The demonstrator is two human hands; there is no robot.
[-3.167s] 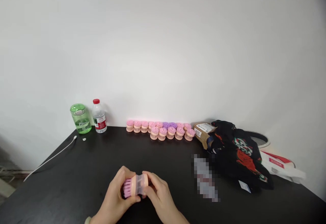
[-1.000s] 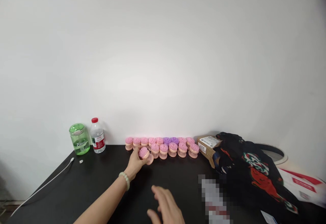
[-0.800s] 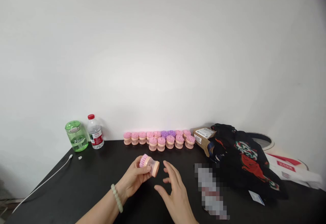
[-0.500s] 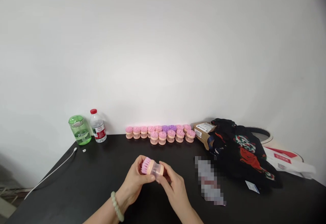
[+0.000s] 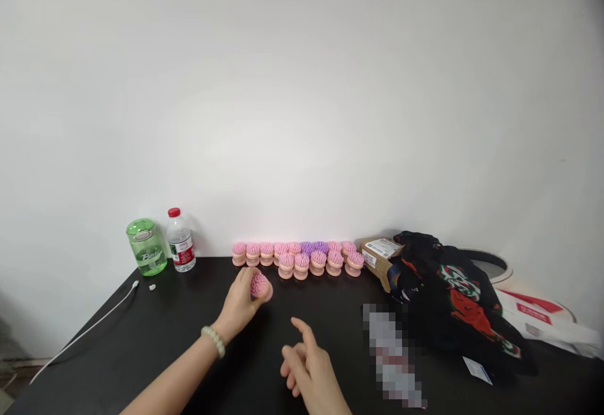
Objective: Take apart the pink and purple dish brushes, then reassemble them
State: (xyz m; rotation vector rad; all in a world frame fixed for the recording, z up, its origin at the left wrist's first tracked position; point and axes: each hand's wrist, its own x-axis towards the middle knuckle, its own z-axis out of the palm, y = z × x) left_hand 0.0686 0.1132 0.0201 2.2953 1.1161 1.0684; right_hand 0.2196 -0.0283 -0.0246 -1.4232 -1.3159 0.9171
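A round pink-bristled scrub brush [image 5: 260,286] is gripped in my left hand [image 5: 240,298], its bristles tilted upward and toward me. My left hand wears a pale bead bracelet [image 5: 214,341] and holds the brush just in front of the back row. Nothing is in my right hand [image 5: 306,365], which hovers over the front of the black table [image 5: 189,352] with its index finger stretched and the others loosely curled. Along the wall stand several like pink brushes [image 5: 301,265], bristles up, in two rows. Two purple brushes [image 5: 320,248] sit among those behind.
At the back left are a green-lidded jug [image 5: 148,251] and a red-capped water bottle [image 5: 181,242]. A white cable [image 5: 85,332] runs along the left edge. To the right lie a cardboard box [image 5: 377,258], a black patterned cloth bag [image 5: 453,302], a white package [image 5: 542,320] and a blurred-out item [image 5: 394,358].
My right hand has let go of the brush and opened. My left hand has carried it forward and left toward the rows, turning its bristles upward.
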